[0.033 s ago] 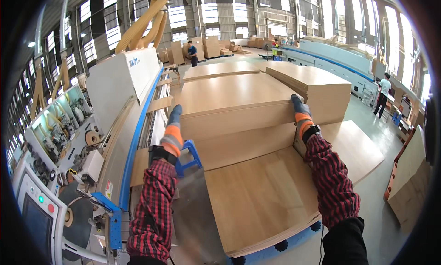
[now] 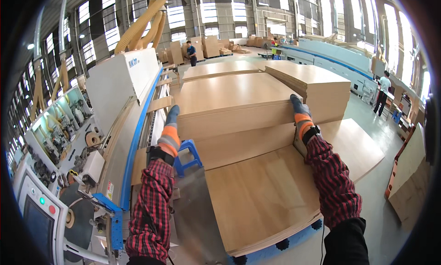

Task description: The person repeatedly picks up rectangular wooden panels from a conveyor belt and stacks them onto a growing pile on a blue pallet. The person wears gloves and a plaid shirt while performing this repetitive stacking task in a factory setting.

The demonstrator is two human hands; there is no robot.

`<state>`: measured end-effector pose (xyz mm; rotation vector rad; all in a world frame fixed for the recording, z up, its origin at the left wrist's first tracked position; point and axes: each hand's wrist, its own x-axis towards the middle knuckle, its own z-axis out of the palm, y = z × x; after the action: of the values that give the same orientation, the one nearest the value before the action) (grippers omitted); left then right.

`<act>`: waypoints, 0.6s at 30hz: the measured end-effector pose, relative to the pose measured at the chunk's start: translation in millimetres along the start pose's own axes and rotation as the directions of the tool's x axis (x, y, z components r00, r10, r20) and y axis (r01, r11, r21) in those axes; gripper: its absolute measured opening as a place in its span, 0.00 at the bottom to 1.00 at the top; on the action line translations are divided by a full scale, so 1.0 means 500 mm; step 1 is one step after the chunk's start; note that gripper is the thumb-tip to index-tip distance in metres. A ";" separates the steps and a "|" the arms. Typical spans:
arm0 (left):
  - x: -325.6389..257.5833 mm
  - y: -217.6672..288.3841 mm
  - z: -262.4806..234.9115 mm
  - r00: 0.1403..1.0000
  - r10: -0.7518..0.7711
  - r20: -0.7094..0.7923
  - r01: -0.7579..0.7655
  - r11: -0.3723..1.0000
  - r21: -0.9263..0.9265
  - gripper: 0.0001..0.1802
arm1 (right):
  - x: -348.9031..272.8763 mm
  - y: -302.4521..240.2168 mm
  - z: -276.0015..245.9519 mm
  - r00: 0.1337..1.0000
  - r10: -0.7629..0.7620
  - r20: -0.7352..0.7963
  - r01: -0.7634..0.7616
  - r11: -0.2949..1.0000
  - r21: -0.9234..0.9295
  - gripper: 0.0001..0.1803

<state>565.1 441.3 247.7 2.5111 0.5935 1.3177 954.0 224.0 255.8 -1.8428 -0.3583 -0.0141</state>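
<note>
A tall stack of wood-coloured boards (image 2: 234, 92) stands in front of me, its top face lying flat. My left hand (image 2: 172, 120), in a grey and orange glove, is beside the stack's near left corner. Its fingers point forward, stretched out; I cannot tell whether they touch the boards. At the near right corner, my right hand (image 2: 300, 112) in a matching glove lies along the stack's edge with its fingers extended. A lower stack of boards (image 2: 262, 196) sits closer to me on a blue pallet (image 2: 275, 245).
On the left runs a long machine (image 2: 121, 81) with a blue edge and a control panel (image 2: 40, 219). A blue stool (image 2: 187, 157) stands beside it. More boards (image 2: 317, 83) are stacked at the right. Two people (image 2: 191, 53) (image 2: 382, 94) are farther off.
My left hand has shifted slightly left, outward from the stack's corner. The right hand stays at its corner, and the boards look unmoved.
</note>
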 end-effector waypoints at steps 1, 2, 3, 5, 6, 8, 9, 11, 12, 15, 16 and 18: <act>0.003 -0.018 -0.006 0.945 -0.328 0.021 0.308 0.862 -0.402 0.27 | -0.025 -0.007 -0.011 1.000 0.003 0.025 -0.003 1.000 -0.019 0.50; 0.016 -0.037 -0.009 0.791 -0.588 0.167 0.511 0.485 -0.710 0.24 | -0.045 -0.014 -0.021 0.999 -0.007 0.044 0.010 0.998 -0.066 0.48; 0.023 -0.057 -0.011 0.616 -0.677 0.403 0.538 -0.012 -0.843 0.24 | -0.062 -0.019 -0.030 0.997 -0.039 0.065 0.045 0.995 -0.088 0.47; 0.038 -0.096 -0.017 0.813 -0.574 0.092 0.459 0.537 -0.707 0.19 | -0.080 -0.032 -0.039 0.991 -0.060 0.119 0.080 0.982 -0.173 0.45; 0.046 -0.110 -0.013 0.889 -0.449 -0.094 0.359 0.808 -0.467 0.18 | -0.081 -0.037 -0.041 0.979 -0.187 0.083 0.201 0.952 -0.231 0.38; 0.054 -0.124 -0.010 0.963 0.039 -0.267 -0.015 0.995 0.094 0.15 | -0.074 -0.045 -0.034 0.915 -0.401 0.042 0.390 0.854 -0.345 0.34; 0.053 -0.121 -0.010 0.958 0.078 -0.276 -0.038 0.988 0.147 0.15 | -0.068 -0.047 -0.030 0.834 -0.551 0.013 0.513 0.766 -0.388 0.31; 0.043 -0.095 -0.012 0.960 0.096 -0.264 -0.021 0.962 0.273 0.14 | -0.059 -0.046 -0.027 0.793 -0.599 0.113 0.567 0.656 -0.498 0.24; 0.034 -0.075 -0.019 0.952 0.065 -0.299 0.004 0.974 0.226 0.14 | -0.059 -0.044 -0.026 0.756 -0.635 0.161 0.607 0.587 -0.536 0.20; -0.001 0.003 -0.052 0.928 -0.100 -0.360 0.112 0.994 0.011 0.13 | -0.087 -0.035 -0.065 0.712 -0.692 0.121 0.638 0.565 -0.522 0.24; -0.030 0.029 -0.068 0.915 -0.193 -0.354 0.167 0.981 -0.102 0.13 | -0.108 -0.035 -0.089 0.770 -0.616 0.166 0.615 0.649 -0.447 0.22; -0.085 0.073 -0.108 0.857 -0.367 -0.363 0.237 0.904 -0.355 0.13 | -0.165 -0.040 -0.145 0.842 -0.476 0.256 0.525 0.831 -0.182 0.18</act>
<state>507.6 390.8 261.4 1.8046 0.7758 1.6856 882.6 141.6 280.7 -1.9473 -1.0229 -0.2493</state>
